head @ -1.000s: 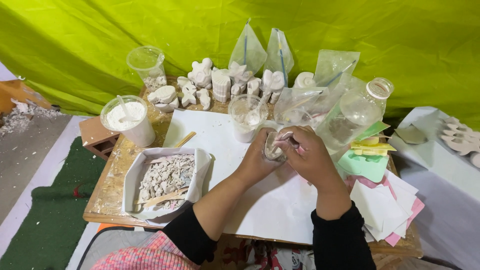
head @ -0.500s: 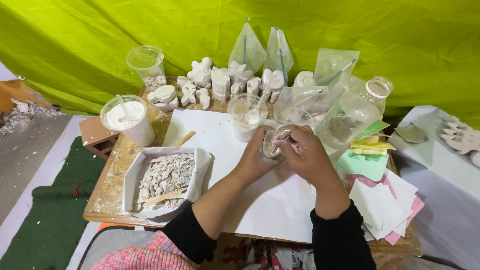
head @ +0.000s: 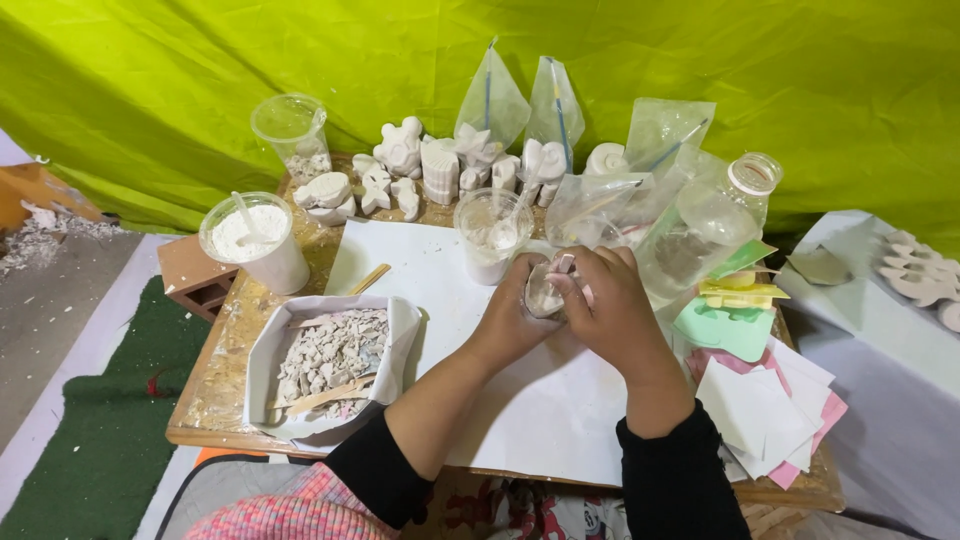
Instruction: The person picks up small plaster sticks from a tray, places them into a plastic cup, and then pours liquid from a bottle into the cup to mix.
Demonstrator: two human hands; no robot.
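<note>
light: bright, even daylight | shadows: soft | focus: sharp | edges: slightly bowed

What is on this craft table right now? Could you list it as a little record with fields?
Setting: wooden table against a green cloth backdrop
Left hand: left hand cups a small whitish piece
Right hand: right hand presses on the same piece from the other side
Under the hands: white paper sheet
Left of the hands: tray of broken white fragments with a wooden stick
Behind: white cast figures, clear plastic cups, tied plastic bags
Right side: coloured moulds, stacked paper squares
</note>
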